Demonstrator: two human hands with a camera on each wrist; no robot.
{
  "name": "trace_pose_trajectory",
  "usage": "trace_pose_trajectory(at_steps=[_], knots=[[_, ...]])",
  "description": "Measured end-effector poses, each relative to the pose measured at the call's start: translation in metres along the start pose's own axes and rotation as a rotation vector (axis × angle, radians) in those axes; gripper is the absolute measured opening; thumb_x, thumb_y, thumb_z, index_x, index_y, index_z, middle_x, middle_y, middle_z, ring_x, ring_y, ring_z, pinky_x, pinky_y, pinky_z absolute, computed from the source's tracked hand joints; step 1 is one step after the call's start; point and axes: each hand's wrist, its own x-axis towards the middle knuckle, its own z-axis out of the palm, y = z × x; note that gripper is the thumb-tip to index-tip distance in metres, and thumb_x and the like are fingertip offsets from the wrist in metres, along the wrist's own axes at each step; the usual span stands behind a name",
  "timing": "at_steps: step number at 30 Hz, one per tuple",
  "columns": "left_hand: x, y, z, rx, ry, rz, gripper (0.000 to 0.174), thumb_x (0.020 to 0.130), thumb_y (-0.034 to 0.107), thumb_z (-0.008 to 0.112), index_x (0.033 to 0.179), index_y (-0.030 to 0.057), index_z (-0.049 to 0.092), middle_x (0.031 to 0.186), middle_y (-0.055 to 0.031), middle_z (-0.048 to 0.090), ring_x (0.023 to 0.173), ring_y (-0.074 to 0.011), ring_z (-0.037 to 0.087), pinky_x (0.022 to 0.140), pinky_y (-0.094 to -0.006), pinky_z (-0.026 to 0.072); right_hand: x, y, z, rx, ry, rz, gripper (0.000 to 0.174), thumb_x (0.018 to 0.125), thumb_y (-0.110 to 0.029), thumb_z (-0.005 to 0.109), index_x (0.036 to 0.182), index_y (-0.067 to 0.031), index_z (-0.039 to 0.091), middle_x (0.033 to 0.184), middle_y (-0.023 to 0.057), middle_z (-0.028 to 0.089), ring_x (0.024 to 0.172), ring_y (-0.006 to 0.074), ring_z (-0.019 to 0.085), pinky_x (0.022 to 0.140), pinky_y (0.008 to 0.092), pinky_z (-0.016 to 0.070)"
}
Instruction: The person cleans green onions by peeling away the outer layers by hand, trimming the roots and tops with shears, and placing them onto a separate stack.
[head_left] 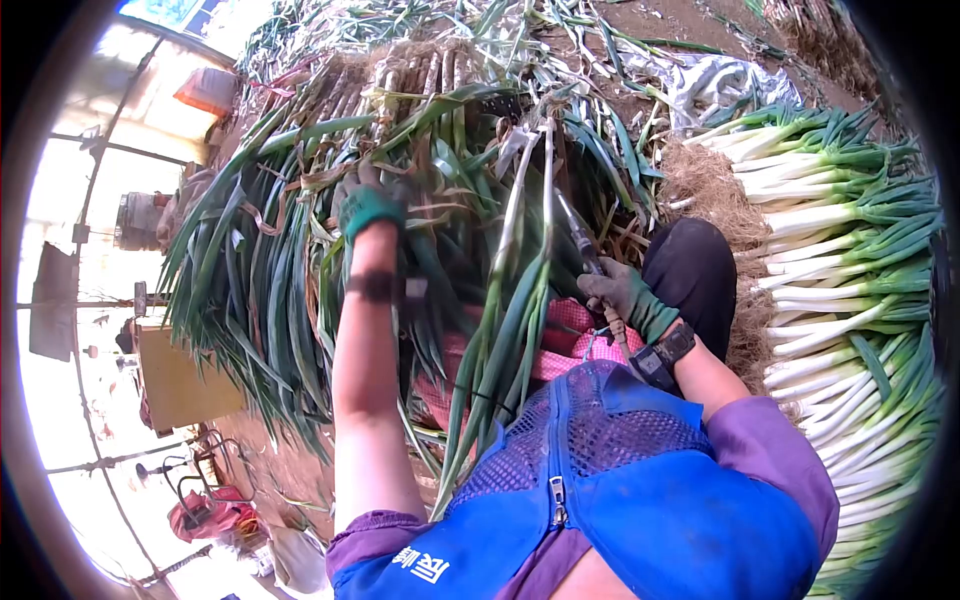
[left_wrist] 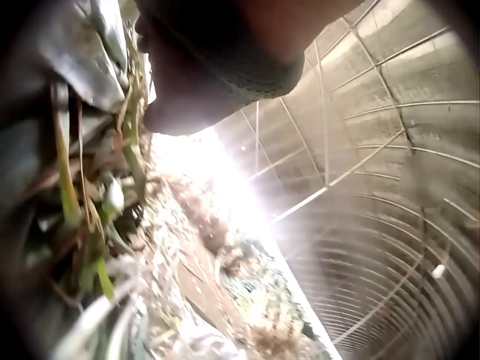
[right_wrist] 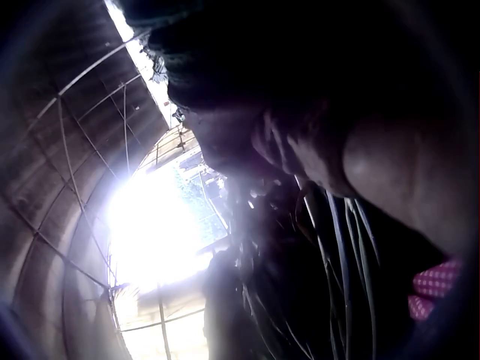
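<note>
In the head view, the left hand (head_left: pixel 370 205), in a dark and green glove, touches the leafy heap of unpeeled leeks (head_left: pixel 270 260), fingers reaching among the leaves. In the left wrist view the hand (left_wrist: pixel 217 67) is dark beside leaves. The right hand (head_left: pixel 635 302), gloved too, grips a slim tool (head_left: pixel 578 232) with a metal rod and a hose-like piece below the hand. Two long leeks (head_left: pixel 507 220) with pale stems up lie between the hands, their green leaves hanging over the lap. The right hand's fingers are too dark to make out in the right wrist view.
Cleaned white leeks (head_left: pixel 815 270), roots inward, form a long row at the right. A white plastic sack (head_left: pixel 725 90) lies beyond it. Pink dotted cloth (head_left: pixel 575 335) is by the raised knee (head_left: pixel 690 270). Leaf scraps litter the ground; a yellowish box (head_left: pixel 185 375) stands left.
</note>
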Motion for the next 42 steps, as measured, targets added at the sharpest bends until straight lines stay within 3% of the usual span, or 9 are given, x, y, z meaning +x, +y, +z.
trace_pose_trajectory(at_steps=[6,14,16,20,24,31,35,39,42], knots=[[0.019,-0.018,0.027,-0.071,-0.553,-0.276,0.071,0.07,0.042,0.079,0.127,0.0056,0.059,0.118,-0.0255,0.065,0.111,-0.0413,0.062,0.098,-0.0473,0.049,-0.008,-0.016,-0.001,-0.24,0.032,0.111,0.041,0.081,-0.038,0.073,0.092,-0.0018,0.058,0.073,0.0064,0.06,0.062,0.0125,0.058,0.057,0.029,0.0476],[-0.1,0.019,-0.014,-0.963,-1.018,-0.412,0.056,0.075,0.017,0.08,0.124,-0.0003,0.06,0.102,-0.0091,0.07,0.086,-0.0169,0.065,0.079,-0.0318,0.0546,0.002,-0.001,-0.001,-0.243,-0.025,0.036,0.041,0.083,-0.038,0.071,0.091,-0.0005,0.058,0.071,0.0069,0.062,0.06,0.0156,0.059,0.056,0.0308,0.0478],[-0.113,0.026,-0.002,-0.942,-1.016,-0.382,0.054,0.076,0.02,0.08,0.122,-0.0005,0.061,0.1,-0.0087,0.07,0.084,-0.0162,0.065,0.078,-0.0311,0.0544,-0.004,-0.014,0.004,-0.168,-0.072,0.141,0.041,0.083,-0.038,0.071,0.094,0.0004,0.059,0.071,0.0064,0.061,0.061,0.0159,0.059,0.057,0.0308,0.0485],[-0.096,0.051,-0.01,-0.807,-1.066,-0.413,0.048,0.078,0.027,0.08,0.115,0.0008,0.065,0.093,-0.0088,0.07,0.08,-0.0165,0.064,0.072,-0.032,0.0528,-0.042,-0.034,0.022,-0.391,-0.158,-0.211,0.045,0.083,-0.036,0.073,0.106,0.0006,0.061,0.078,0.0054,0.06,0.073,0.0153,0.058,0.068,0.0307,0.0478],[-0.091,0.066,-0.02,-0.839,-1.048,-0.425,0.046,0.082,0.033,0.076,0.113,0.0012,0.066,0.088,-0.0064,0.068,0.075,-0.016,0.061,0.068,-0.0329,0.0503,-0.077,-0.068,0.032,-0.42,-0.215,0.007,0.046,0.082,-0.035,0.073,0.109,-0.0004,0.062,0.085,0.0074,0.063,0.079,0.0161,0.059,0.075,0.0321,0.0486],[-0.106,0.081,-0.028,-1.004,-1.125,-0.53,0.039,0.087,0.033,0.068,0.109,0.0006,0.066,0.081,-0.0048,0.065,0.069,-0.013,0.058,0.06,-0.0313,0.0468,-0.087,-0.061,0.033,-0.508,-0.18,-0.137,0.046,0.081,-0.038,0.072,0.107,-0.0011,0.062,0.084,0.0124,0.066,0.076,0.0215,0.065,0.072,0.0362,0.0509],[-0.103,0.088,-0.042,-0.99,-1.097,-0.531,0.035,0.086,0.029,0.067,0.107,0.0007,0.066,0.078,-0.0043,0.064,0.066,-0.0129,0.057,0.057,-0.031,0.0459,-0.093,-0.094,0.034,-0.609,-0.173,0.142,0.043,0.082,-0.04,0.072,0.097,-0.0011,0.061,0.078,0.0133,0.066,0.074,0.0231,0.066,0.071,0.0378,0.0505],[-0.099,0.085,-0.032,-0.923,-1.125,-0.545,0.036,0.082,0.024,0.068,0.107,-0.0008,0.064,0.086,-0.0145,0.069,0.072,-0.0228,0.067,0.064,-0.0376,0.0542,-0.093,-0.069,0.034,-0.674,-0.257,-0.117,0.04,0.083,-0.039,0.07,0.095,-0.0014,0.061,0.074,0.0125,0.064,0.072,0.0237,0.065,0.07,0.0385,0.0497],[-0.099,0.086,-0.037,-0.954,-1.121,-0.509,0.033,0.082,0.021,0.068,0.108,0.0013,0.066,0.079,-0.0056,0.064,0.066,-0.0148,0.058,0.059,-0.0319,0.0472,-0.088,-0.074,0.034,-0.583,-0.178,-0.034,0.039,0.083,-0.038,0.07,0.094,-0.0019,0.062,0.077,0.0142,0.066,0.075,0.0257,0.067,0.072,0.0387,0.0504]])
